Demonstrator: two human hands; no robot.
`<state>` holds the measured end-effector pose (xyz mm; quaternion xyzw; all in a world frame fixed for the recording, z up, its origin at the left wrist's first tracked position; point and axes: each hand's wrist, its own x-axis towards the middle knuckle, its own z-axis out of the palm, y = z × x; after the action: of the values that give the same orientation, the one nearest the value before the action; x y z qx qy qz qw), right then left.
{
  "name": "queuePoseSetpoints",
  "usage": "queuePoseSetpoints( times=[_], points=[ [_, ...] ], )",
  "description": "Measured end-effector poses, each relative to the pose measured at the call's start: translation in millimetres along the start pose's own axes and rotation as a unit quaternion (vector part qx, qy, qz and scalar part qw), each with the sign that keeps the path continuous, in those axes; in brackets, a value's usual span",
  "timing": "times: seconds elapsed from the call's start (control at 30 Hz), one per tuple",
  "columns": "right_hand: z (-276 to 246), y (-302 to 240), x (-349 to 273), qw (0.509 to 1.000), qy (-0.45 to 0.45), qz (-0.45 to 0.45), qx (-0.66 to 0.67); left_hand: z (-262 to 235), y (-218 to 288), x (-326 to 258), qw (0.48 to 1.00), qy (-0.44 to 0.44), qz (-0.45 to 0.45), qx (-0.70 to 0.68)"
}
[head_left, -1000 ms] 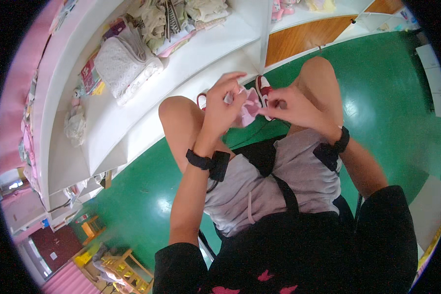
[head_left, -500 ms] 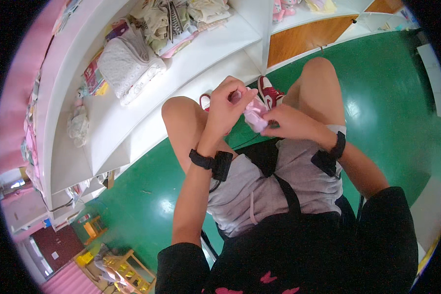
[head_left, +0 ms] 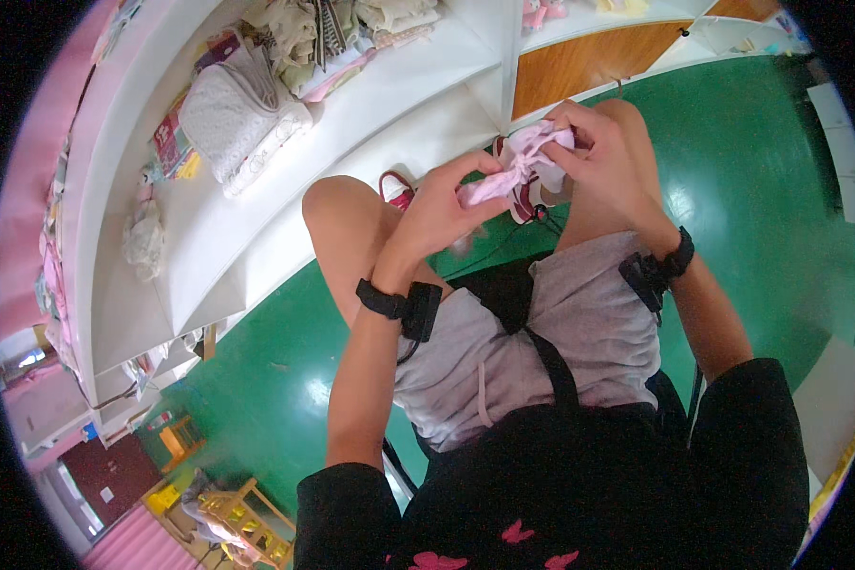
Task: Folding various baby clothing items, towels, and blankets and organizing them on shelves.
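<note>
Both my hands hold a small pale pink piece of cloth point(head_left: 515, 169) above my knees. My left hand point(head_left: 442, 204) pinches its lower left end. My right hand point(head_left: 606, 152) grips its upper right end, where the fabric bunches up. I am seated in grey shorts with a black wrist strap on each arm. Red and white shoes point(head_left: 518, 190) show below the cloth, partly hidden by it.
White shelves point(head_left: 389, 90) curve ahead of my knees. On them lie a folded white knitted garment point(head_left: 233, 119), a heap of beige and striped clothes point(head_left: 342, 28) and coloured packets point(head_left: 166, 142). The floor point(head_left: 750, 161) is green. Small yellow wooden furniture point(head_left: 228, 508) stands at the lower left.
My hands have pulled a little apart and the pink cloth is stretched out between them. The right hand has risen toward the shelf edge.
</note>
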<state>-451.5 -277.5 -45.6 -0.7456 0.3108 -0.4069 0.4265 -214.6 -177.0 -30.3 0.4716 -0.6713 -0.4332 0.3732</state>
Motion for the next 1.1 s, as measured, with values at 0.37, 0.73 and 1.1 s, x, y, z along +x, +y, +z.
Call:
queuePoseSetpoints(
  times=[0.37, 0.73, 1.1],
  points=[
    [0, -6, -6, 0.986, -0.005, 0.032, -0.161, -7, -17, 0, 0.966, 0.172, -0.025, 0.193],
    [6, -3, -8, 0.989, -0.028, 0.011, -0.146, -5, -12, -2, 0.944, 0.192, -0.049, 0.263],
    [14, -13, -11, 0.992, -0.073, 0.086, -0.046, -9, -7, 2, 0.932, 0.243, -0.001, 0.268]
  ],
)
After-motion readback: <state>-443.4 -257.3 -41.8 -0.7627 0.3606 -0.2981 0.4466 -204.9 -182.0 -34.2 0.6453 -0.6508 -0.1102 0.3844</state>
